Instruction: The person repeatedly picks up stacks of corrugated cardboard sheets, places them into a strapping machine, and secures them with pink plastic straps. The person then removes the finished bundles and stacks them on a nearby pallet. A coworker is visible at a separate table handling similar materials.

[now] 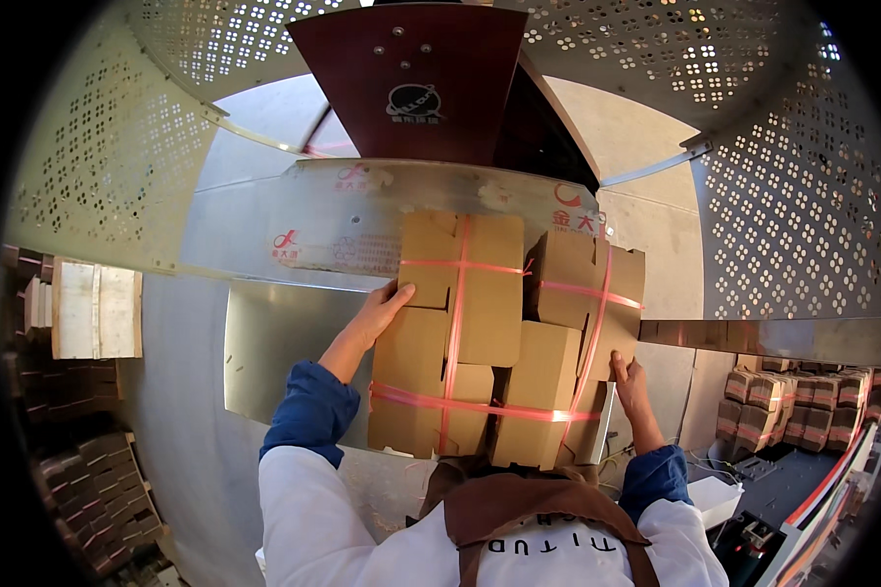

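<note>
Apron: brown apron [519,514] nearest, below the bundle.
Left hand [382,308]: open palm pressed against bundle's left side.
Bundle: strapped cardboard bundle [489,338] on the steel surface [264,342], mid-lift.
Right hand [631,382]: gripping bundle's lower right corner.
Next: needs steady two-sided grip.

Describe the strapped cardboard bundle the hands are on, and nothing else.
The cardboard bundle is a batch of flat brown folded cartons, bound by thin pink-red straps running both lengthwise and across. It looks like two strapped stacks side by side, the right one slightly skewed. It lies on a shiny metal table in front of a dark red machine housing. The left hand presses against its upper left side; the right hand grips its lower right edge.
</note>
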`<state>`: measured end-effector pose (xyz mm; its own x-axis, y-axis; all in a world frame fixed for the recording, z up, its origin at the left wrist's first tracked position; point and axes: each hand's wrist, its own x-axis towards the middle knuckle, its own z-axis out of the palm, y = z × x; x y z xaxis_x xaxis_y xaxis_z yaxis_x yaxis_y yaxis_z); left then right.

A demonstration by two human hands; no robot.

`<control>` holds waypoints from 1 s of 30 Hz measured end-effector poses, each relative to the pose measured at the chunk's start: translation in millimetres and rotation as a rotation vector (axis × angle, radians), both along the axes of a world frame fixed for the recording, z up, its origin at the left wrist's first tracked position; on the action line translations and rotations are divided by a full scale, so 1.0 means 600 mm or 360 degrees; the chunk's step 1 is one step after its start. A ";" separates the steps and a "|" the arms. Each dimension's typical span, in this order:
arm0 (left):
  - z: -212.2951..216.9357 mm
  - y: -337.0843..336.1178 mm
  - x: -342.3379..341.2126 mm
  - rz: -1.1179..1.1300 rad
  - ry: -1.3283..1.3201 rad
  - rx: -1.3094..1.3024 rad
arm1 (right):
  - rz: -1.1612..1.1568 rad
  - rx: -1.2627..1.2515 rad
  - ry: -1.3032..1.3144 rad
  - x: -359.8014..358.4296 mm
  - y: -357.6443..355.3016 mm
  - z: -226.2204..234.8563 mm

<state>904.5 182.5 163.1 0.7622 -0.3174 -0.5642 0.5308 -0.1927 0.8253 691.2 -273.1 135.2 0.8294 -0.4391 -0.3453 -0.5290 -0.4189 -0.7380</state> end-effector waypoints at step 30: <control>-0.006 -0.019 0.007 0.0025 -0.0018 -0.0102 | 0.0076 -0.0186 0.0173 0.003 0.006 0.021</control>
